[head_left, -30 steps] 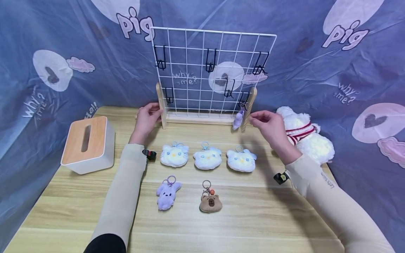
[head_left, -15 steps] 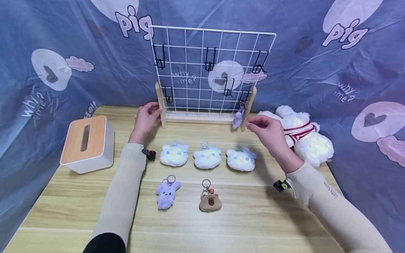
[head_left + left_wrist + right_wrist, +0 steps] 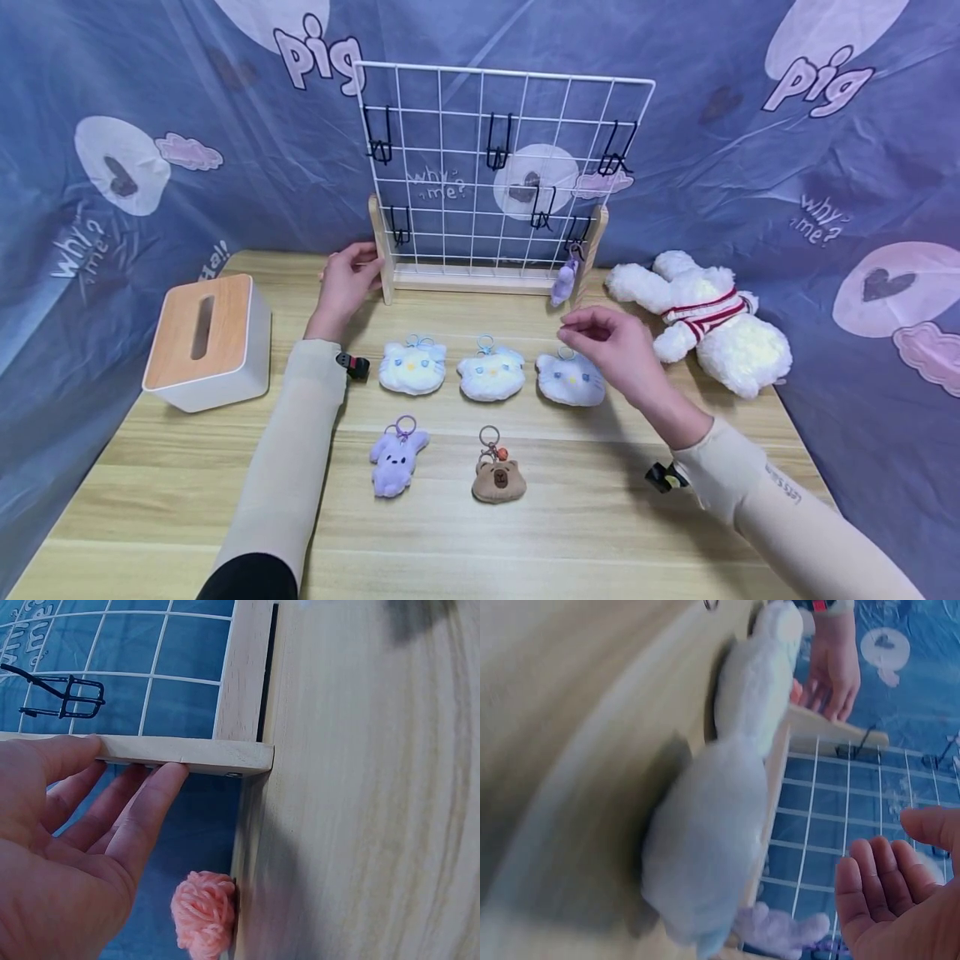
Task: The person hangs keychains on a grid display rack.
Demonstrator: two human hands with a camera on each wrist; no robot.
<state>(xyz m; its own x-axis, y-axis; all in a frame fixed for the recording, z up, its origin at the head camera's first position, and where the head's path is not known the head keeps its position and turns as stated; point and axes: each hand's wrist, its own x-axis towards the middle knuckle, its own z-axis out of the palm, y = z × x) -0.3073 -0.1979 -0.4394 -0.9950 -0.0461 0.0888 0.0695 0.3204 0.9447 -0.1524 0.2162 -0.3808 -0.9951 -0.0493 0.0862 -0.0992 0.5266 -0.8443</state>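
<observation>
My left hand [image 3: 348,279] pinches the left wooden post [image 3: 187,754] of a white wire grid rack, thumb on one side and fingertips on the other. Above the right white cat plush keychain [image 3: 568,385], my right hand [image 3: 618,350] hangs with loosely bent fingers and nothing in them; from the head it partly covers that keychain. Two more white cat plush keychains lie to its left, one in the middle [image 3: 491,377] and one at the left [image 3: 412,368]. A purple plush keychain [image 3: 564,283] hangs from the rack's lower right hook.
Nearer me lie a purple puppy keychain [image 3: 393,468] and a brown capybara keychain [image 3: 499,483]. Several black hooks [image 3: 498,154] sit on the grid. A tissue box [image 3: 232,358] stands left, a white plush toy [image 3: 742,354] lies right. Behind the post is a pink yarn ball [image 3: 202,915].
My right hand has left the rack's right post and come down toward me, over the right white cat keychain. The left hand stays on the left post.
</observation>
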